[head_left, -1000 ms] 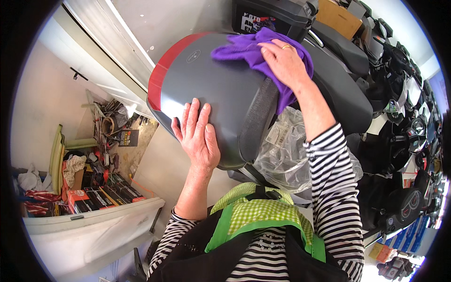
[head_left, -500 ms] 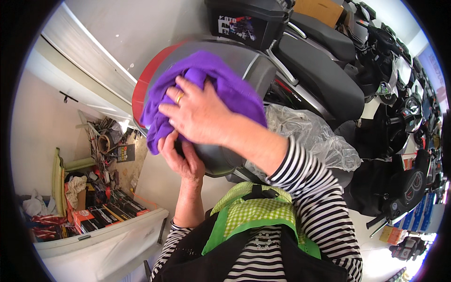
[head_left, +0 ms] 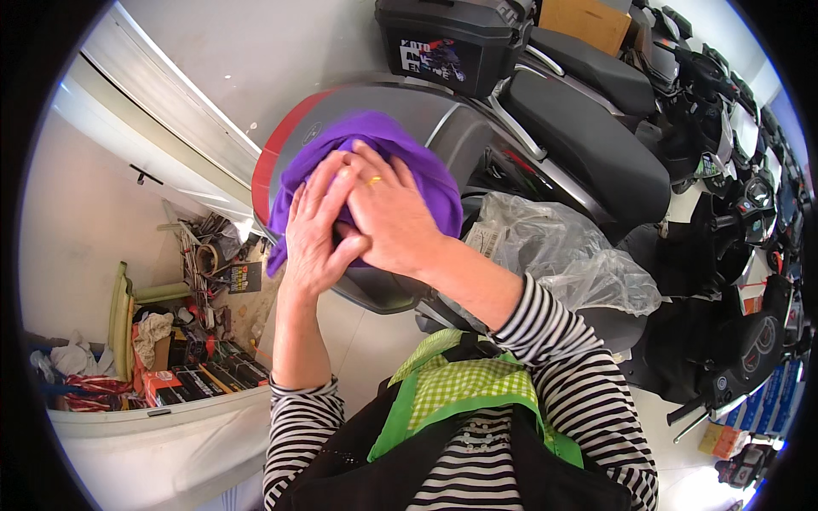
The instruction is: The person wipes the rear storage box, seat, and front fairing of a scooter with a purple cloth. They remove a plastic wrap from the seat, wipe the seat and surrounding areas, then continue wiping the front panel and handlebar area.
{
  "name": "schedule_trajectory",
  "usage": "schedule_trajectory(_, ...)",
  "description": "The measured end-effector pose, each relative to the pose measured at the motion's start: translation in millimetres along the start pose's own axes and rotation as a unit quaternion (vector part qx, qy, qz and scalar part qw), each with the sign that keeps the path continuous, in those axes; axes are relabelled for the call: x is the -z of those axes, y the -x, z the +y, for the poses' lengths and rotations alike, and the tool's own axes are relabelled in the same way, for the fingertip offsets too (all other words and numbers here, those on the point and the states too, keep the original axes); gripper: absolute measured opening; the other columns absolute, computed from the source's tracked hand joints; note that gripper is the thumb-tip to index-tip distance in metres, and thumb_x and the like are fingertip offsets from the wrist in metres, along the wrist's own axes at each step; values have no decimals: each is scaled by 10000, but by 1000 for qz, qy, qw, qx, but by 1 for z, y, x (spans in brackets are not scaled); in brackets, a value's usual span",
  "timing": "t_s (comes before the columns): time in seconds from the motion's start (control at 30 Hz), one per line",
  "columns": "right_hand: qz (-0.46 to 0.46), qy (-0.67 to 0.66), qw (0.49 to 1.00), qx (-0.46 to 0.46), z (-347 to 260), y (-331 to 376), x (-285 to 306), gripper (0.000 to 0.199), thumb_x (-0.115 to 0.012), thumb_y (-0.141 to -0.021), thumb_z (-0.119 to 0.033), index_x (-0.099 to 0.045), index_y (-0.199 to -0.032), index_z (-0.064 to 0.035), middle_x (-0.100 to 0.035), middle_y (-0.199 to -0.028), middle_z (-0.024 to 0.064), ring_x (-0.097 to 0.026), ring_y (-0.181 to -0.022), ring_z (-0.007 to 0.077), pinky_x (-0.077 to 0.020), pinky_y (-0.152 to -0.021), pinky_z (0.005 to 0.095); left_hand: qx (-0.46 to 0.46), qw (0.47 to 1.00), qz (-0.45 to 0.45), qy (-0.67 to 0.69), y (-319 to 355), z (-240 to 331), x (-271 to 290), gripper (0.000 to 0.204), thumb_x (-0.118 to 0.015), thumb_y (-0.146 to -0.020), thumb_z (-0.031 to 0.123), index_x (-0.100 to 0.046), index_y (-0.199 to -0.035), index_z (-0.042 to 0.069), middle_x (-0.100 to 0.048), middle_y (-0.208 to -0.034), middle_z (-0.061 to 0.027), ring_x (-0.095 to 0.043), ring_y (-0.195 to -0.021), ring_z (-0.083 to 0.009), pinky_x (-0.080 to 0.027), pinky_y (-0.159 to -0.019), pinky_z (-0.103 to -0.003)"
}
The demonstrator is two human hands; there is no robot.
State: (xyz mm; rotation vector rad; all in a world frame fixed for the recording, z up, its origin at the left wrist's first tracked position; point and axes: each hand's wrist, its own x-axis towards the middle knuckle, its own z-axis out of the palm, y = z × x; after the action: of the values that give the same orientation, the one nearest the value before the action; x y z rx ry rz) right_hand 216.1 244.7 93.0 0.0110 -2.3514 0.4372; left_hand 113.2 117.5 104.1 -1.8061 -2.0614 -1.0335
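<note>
A purple cloth (head_left: 430, 162) lies bunched over the rounded dark grey top case (head_left: 358, 100), which has a red strip (head_left: 277, 149) along its far left edge. My right hand (head_left: 394, 209), with a gold ring on one finger, presses on the cloth with its fingers stretched out. Against it rests my left hand (head_left: 319, 230), also open, its fingers laid along the cloth and its index finger and thumb overlapping the right hand. Most of the case's top under the cloth is hidden.
Beside the case stand a black hard box (head_left: 452, 51), dark motorcycle seats (head_left: 588, 145) and clear plastic wrapping (head_left: 562, 255). Several scooters fill the right. At the lower left, a white bin (head_left: 187, 409) holds boxes and rags. A white wall (head_left: 247, 43) rises behind.
My left hand has come up from below the cloth's near edge onto it, beside the right hand. The right hand has shifted right and slightly down, and the cloth is gathered closer.
</note>
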Motion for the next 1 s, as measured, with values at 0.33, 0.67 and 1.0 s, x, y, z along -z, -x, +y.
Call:
schedule_trajectory(0.33,-23,-4,998,50,2,90,36,529,-676,-874,-323,-553,-1350,-127,-428,-1460,146,-330,-1422,331,-273,-1112,638,219,964,-11,-149,-23,-82,10,524,-548,-951,491,-509,-1428,278,-324,-1569,-165,-331,-1430,-369,-281,-1148,-499)
schedule_trajectory(0.67,-50,-8,998,28,14,99,14,574,-682,-865,-405,-501,-1378,-220,-389,-1488,48,-269,-1450,245,-216,-1140,637,194,959,-161,-128,-147,-175,-21,579,-479,-960,551,-493,-1439,226,-348,-1562,-131,-322,-1443,-313,-268,-1172,-408)
schedule_trajectory(1.0,6,-26,999,29,20,107,5,579,-652,-887,-431,-490,-1419,-268,-410,-1488,6,-325,-1436,202,-167,-1180,603,89,877,-467,77,-268,-98,-145,615,-524,-923,592,-640,-1304,123,-608,-1351,-65,-540,-1263,-236,-388,-1071,-338)
